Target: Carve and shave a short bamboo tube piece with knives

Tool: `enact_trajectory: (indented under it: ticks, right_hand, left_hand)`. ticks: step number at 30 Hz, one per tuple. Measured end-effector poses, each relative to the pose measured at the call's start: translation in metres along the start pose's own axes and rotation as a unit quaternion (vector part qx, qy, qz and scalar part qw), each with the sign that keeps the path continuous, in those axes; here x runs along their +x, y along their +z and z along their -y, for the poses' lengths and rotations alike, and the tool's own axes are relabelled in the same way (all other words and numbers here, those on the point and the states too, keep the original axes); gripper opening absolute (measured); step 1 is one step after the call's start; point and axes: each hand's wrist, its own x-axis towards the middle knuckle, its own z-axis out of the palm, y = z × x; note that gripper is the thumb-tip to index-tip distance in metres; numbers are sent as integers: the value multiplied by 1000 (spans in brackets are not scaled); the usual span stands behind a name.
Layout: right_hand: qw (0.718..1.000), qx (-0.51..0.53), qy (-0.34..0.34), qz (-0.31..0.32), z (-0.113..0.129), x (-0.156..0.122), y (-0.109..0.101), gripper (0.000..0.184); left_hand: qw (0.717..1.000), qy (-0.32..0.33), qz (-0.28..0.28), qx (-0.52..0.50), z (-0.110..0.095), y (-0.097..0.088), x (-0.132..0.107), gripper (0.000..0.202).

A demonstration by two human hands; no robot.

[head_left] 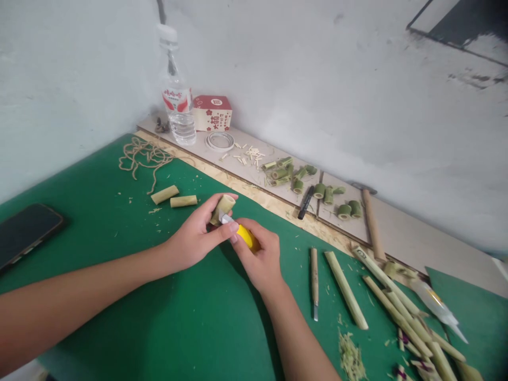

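Nearest first: bamboo shavings piled at the bottom edge of the green mat, split bamboo strips fanned out beside them on the right. A glue bottle lies across the strips' far ends. Left of the strips, a long peeled stick and a thin carving tool lie side by side, apart from each other.

Mid mat: left hand clenched around a short bamboo tube, thumb on top, tube tilted and lifted off the mat. Right hand gripping a yellow-handled knife; blade tip touches the tube's lower end. Hands touching at the fingertips.

Phone lies face up at the left edge. Two cut bamboo pieces lie just beyond the left hand, near each other. Twine is loosely heaped at the mat's far left corner.

Far ledge along the wall: hammer, black marker, green bamboo rings in scattered clusters, small splinters, a tape roll, a red-and-white box, water bottle upright in the corner, just beside the box.
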Motion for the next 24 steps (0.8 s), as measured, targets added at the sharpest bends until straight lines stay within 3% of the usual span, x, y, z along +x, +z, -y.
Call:
enact_trajectory:
  ticks: [10, 14, 19, 24]
  right_hand:
    - [999, -17, -34, -2, -4, -3, 0, 14]
    - [999, -23, -47, -11, -6, -3, 0, 14]
    - [998, -33, -55, -22, -8, -3, 0, 17]
    - [998, -43, -40, -30, -11, -4, 0, 21]
  left_hand:
    - [995, 35, 77, 61, 0, -5, 7, 51]
    - [993, 20, 73, 95, 1, -7, 8, 49]
    - [990, -17, 31, 135, 3, -9, 9, 63]
    - [989, -10, 35, 145, 5, -9, 11, 50]
